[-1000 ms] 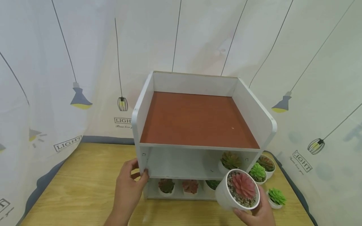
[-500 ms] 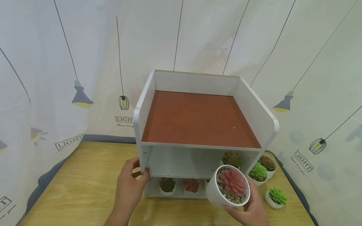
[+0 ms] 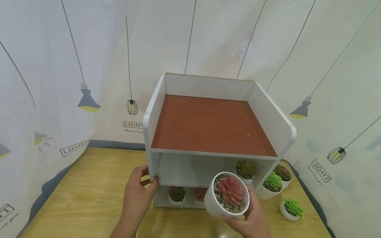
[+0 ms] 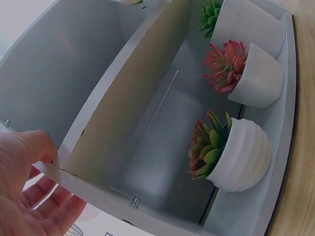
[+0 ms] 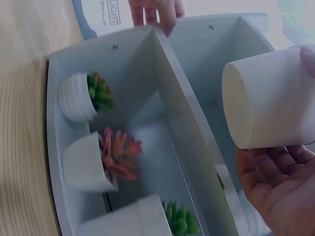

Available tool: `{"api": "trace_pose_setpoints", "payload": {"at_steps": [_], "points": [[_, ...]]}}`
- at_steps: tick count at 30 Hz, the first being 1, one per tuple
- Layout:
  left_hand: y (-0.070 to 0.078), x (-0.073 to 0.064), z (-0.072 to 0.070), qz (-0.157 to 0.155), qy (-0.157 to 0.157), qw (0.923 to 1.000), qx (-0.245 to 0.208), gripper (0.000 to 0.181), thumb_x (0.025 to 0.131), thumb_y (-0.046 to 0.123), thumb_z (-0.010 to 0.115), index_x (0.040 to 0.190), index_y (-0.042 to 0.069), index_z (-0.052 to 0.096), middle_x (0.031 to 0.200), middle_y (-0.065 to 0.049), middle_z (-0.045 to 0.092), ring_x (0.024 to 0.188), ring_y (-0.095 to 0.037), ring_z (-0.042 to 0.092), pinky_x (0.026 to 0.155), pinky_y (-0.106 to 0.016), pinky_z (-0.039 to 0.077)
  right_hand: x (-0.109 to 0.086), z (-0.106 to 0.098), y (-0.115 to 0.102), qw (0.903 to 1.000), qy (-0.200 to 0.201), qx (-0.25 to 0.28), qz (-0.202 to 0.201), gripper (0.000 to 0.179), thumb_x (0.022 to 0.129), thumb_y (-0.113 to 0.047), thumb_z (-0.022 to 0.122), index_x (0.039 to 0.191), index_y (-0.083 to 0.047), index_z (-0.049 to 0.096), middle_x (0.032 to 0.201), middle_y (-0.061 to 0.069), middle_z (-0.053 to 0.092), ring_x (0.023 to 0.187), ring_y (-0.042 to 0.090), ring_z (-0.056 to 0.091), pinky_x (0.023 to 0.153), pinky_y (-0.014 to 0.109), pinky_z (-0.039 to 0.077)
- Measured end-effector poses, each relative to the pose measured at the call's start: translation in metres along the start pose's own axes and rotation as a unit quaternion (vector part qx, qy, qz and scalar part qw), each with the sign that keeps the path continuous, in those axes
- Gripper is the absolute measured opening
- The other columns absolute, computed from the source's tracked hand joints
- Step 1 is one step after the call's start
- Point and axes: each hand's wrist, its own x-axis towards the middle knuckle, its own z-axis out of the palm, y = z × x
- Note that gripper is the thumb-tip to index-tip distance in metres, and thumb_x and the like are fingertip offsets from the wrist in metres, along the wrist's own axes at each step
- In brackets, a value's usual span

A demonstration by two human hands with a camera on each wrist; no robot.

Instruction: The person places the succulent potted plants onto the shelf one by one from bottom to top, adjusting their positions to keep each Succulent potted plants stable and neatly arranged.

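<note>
My right hand (image 3: 250,218) grips a white round pot with a pink succulent (image 3: 230,190) in pebbles, tilted and held in front of the white shelf unit (image 3: 218,153). In the right wrist view the smooth side and base of that pink succulent's pot (image 5: 270,98) show, with fingers under and thumb over it. My left hand (image 3: 138,191) pinches the unit's left side panel, thumb at the front edge by the middle board (image 4: 81,123) and fingers outside. A brownish-green succulent (image 3: 245,169) stands on the middle shelf at right. Below it sit a red-green succulent (image 4: 209,145), a red one (image 4: 229,69) and a green one (image 5: 179,219).
On the wooden table (image 3: 89,188), right of the unit, stand a bright green succulent (image 3: 272,183), a reddish one (image 3: 282,173) and a small low-potted green one (image 3: 292,208). The unit's top has a red-brown surface (image 3: 211,125) with raised walls. A lamp-printed curtain (image 3: 110,66) hangs behind.
My right hand has carried the pink succulent leftward across the front of the unit, now overlapping the lower shelf's red plant. My left hand keeps its hold on the side panel.
</note>
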Motion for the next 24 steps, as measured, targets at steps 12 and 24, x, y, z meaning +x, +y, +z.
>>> {"api": "trace_pose_setpoints", "payload": {"at_steps": [12,24], "points": [[0.000,0.001,0.001,0.009,0.003,1.0000,-0.002,0.042,0.093,0.005,0.074,0.133,0.012,0.062,0.126,-0.004,0.062,0.117,-0.022,0.061,0.097,-0.043,0.061,0.010,0.031,-0.011,0.9982,-0.013,-0.027,0.052,0.089,0.067,0.014,0.085,0.145,0.002,0.044,0.136,-0.007,0.063,0.120,0.004,0.062,0.101,0.017,0.053],[0.000,0.001,-0.002,0.002,-0.004,1.0000,-0.008,0.042,0.093,0.007,0.074,0.133,0.013,0.061,0.127,-0.003,0.062,0.119,-0.021,0.061,0.098,-0.042,0.061,0.020,0.061,-0.014,0.9922,-0.008,-0.030,0.121,0.084,0.070,0.000,0.092,0.141,-0.013,0.049,0.138,0.003,0.061,0.126,0.009,0.061,0.105,0.018,0.050]]}}
